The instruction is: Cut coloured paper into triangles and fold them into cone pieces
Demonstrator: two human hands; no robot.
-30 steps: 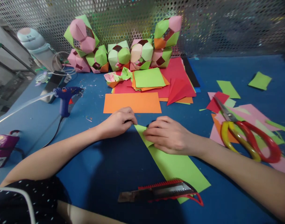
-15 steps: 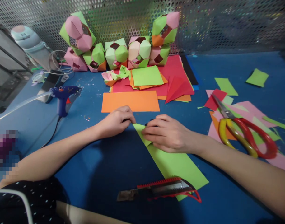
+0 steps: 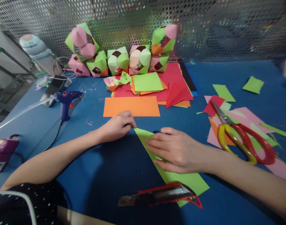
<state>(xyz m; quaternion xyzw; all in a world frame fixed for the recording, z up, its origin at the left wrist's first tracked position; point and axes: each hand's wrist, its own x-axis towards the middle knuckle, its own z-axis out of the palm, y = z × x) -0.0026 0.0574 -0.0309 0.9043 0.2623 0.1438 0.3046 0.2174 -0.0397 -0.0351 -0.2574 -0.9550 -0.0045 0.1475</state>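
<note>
paper models near twelve o'clock appear assembled, while the green strip, running from centre toward five o'clock, looks unfolded where visible, left hand pinching its far corner, fingers together, right hand across it, fingers spread.

There are two hands, seven paper balls, one glue gun, one phone, one bottle, one cutter, one pair of scissors and one green sheet under the right hand.
</note>
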